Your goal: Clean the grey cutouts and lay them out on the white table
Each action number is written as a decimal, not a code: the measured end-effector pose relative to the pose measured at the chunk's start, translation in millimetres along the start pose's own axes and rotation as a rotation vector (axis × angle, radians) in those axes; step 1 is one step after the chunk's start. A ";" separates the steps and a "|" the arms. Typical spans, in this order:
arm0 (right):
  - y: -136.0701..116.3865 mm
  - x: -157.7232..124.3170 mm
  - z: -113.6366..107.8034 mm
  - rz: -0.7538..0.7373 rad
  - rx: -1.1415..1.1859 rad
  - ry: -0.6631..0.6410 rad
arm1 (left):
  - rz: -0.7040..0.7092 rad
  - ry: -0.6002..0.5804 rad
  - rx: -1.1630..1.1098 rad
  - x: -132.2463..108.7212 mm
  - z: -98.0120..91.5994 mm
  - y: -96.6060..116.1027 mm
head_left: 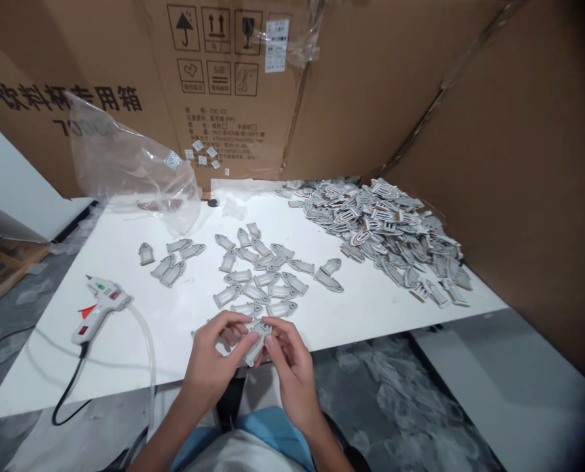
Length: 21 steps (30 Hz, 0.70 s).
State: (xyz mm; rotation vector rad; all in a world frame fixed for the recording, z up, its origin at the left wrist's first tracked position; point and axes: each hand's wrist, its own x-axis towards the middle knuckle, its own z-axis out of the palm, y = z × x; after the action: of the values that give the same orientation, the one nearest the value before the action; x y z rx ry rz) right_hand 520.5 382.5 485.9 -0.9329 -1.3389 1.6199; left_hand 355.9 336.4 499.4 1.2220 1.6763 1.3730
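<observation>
Both of my hands meet at the table's front edge around one small grey arch-shaped piece (257, 347). My left hand (218, 351) pinches it from the left, thumb across its face. From the other side, the fingers and thumb of my right hand (289, 354) grip its edge. Fingertips cover part of the piece. Just beyond my hands lie several similar grey pieces (265, 278), spread flat and partly overlapping. A smaller group of the same pieces (174, 270) rests farther left.
A glue gun (103, 308) with a clear glue stick and black cord lies on the white table (351, 321) at left. A large heap of pieces (385, 223) fills the back right. Cardboard walls (371, 85) stand behind; a clear plastic bag (130, 170) leans there.
</observation>
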 end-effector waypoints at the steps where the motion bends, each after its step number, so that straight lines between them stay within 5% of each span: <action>1: -1.0 -0.2 -0.4 -0.003 -0.001 0.002 | -0.078 -0.006 -0.032 -1.3 1.3 -0.8; 5: -1.6 -0.5 -1.0 -0.006 -0.012 -0.003 | -0.129 -0.027 -0.048 -6.5 4.5 -0.5; 12: 6.1 -2.7 -2.0 0.049 -0.070 0.059 | 0.093 -0.034 0.159 -8.9 9.0 0.1; 16: 5.9 13.0 -47.2 -0.034 -0.349 0.229 | 0.205 0.010 0.241 -8.7 -3.2 -4.0; 21: 8.9 49.0 -124.8 -0.145 -0.806 0.490 | 0.144 0.191 0.435 -3.0 -39.3 -14.5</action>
State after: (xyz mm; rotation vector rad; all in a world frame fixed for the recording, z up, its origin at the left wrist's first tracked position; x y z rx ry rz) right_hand 613.8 474.1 455.0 -1.5300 -1.6547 0.6341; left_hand 318.0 318.9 494.9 1.5136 2.1358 1.2787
